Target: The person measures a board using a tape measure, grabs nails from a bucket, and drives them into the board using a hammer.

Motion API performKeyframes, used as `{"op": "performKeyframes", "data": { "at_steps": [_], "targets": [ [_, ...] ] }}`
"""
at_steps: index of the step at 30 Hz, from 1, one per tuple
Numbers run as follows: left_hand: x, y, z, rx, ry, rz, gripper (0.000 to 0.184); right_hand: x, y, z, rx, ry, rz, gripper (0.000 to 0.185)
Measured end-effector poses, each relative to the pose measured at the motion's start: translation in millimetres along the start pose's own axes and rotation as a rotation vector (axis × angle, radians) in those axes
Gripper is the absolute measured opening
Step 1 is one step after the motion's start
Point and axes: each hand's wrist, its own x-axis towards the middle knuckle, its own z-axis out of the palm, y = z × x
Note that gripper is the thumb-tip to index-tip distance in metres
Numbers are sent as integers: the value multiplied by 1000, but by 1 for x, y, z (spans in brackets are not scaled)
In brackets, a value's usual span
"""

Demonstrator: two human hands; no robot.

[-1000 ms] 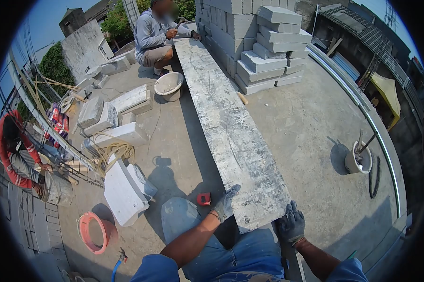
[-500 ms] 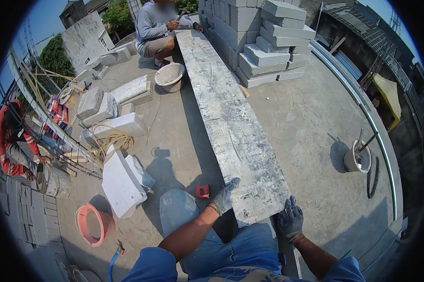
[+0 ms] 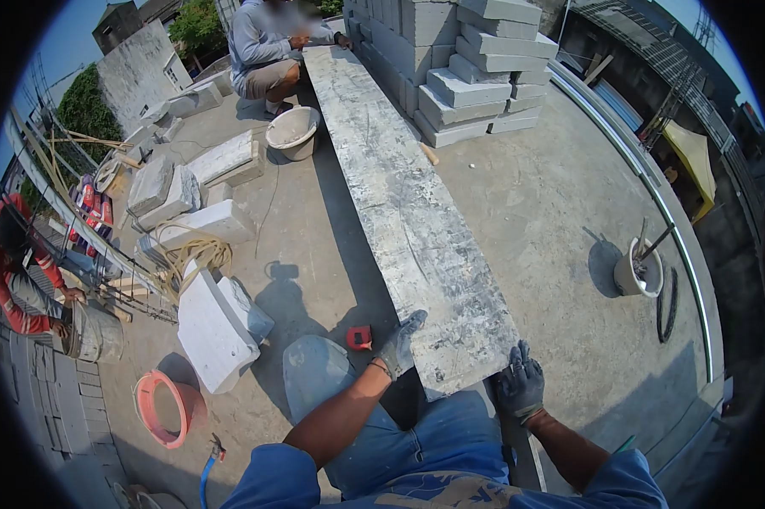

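Observation:
A long, flat board (image 3: 425, 242), splotched with white and grey, stretches away from my lap toward a crouching person. On its left edge, close to the near end, my left hand (image 3: 400, 341) in a grey glove is closed on the board; some of the fingers are hidden. My gloved right hand (image 3: 521, 383) grips the opposite edge at the near right corner. A red tape measure (image 3: 358, 338) lies on the concrete just left of my left hand. At the far end, the crouching person (image 3: 268, 47) has a hand on the board.
Grey blocks (image 3: 476, 85) are stacked beyond the board. To the left are a white bucket (image 3: 293, 134), cut blocks (image 3: 217, 327), coiled hose (image 3: 204, 259) and a pink bucket (image 3: 163, 409). Another person in red (image 3: 22, 280) bends over a pail. A bucket with tools (image 3: 637, 270) stands right.
The view has shifted slightly, so everything sits a little further left and up. The far person's raised hammer no longer shows clearly. My hands keep their places on the board.

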Motion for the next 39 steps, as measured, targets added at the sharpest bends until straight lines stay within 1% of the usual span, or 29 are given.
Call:
{"op": "performKeyframes", "data": {
  "at_steps": [2, 4, 5, 6, 7, 8, 10, 13, 15, 17, 19, 20, 21, 22, 23, 25, 26, 28, 29, 33, 35, 38, 39],
  "targets": [
    [-3, 2, 3, -29, -11, 6, 53, 3, -1, -3, -28, -2, -15, 49],
    [-11, 6, 16, -41, 11, -14, 54, 7, -3, -12, -115, -16, -126, 53],
    [-16, 8, 24, -57, 33, -30, 55, 9, -7, -17, -113, -19, -121, 53],
    [-11, 6, 14, -53, 35, -32, 55, 11, -11, -20, -45, -5, -67, 55],
    [-1, 2, -3, -10, -19, 11, 56, 12, -13, -20, 22, 10, -15, 57],
    [2, 0, -8, 31, -71, 53, 57, 11, -12, -19, 25, 8, -13, 57],
    [3, -2, -11, 58, -48, 59, 58, 6, -9, -14, 26, -44, 34, 62],
    [-5, 3, 1, 87, -19, 55, 59, 3, -3, -7, -4, -45, 22, 64],
    [-5, 4, 3, 90, -6, 43, 60, 5, -5, -9, 17, -33, 38, 63],
    [2, 1, -6, -19, -47, 2, 60, 6, -7, -10, 40, -21, 52, 63],
    [2, 0, -5, -7, -28, 12, 60, 6, -8, -9, 68, 8, 62, 56],
    [-2, 1, -1, 4, -11, 19, 60, 4, -6, -6, 71, 7, 64, 56],
    [-5, 3, 4, 6, -9, 18, 60, 1, -1, -3, 28, -15, 27, 52],
    [-8, 5, 10, 28, 6, 26, 56, 2, 0, -3, -17, -37, -9, 49],
    [-10, 6, 14, 49, 20, 34, 52, 1, 0, -2, -17, -35, -8, 49],
    [-11, 3, 11, 46, 0, 48, 53, 3, -2, -4, 26, -16, 33, 45],
    [-9, 3, 8, 44, -21, 67, 55, 5, -2, -6, 27, -13, 31, 45],
    [-6, 4, 7, 39, 5, 43, 54, 8, -5, -12, -58, 15, -31, 63],
    [-7, 4, 7, 34, 29, 16, 53, 10, -9, -15, -55, 14, -29, 63],
    [-16, 7, 20, -6, 56, 11, 51, 12, -14, -21, -35, 4, 13, 60],
    [-16, 7, 18, 0, -6, 40, 50, 14, -14, -21, -25, 2, 9, 59],
    [-15, 7, 16, -16, -24, 27, 48, 16, -16, -23, 23, 37, 25, 56],
    [-15, 7, 16, -15, -25, 26, 48, 17, -15, -24, -15, 30, -12, 55]
  ]
}}
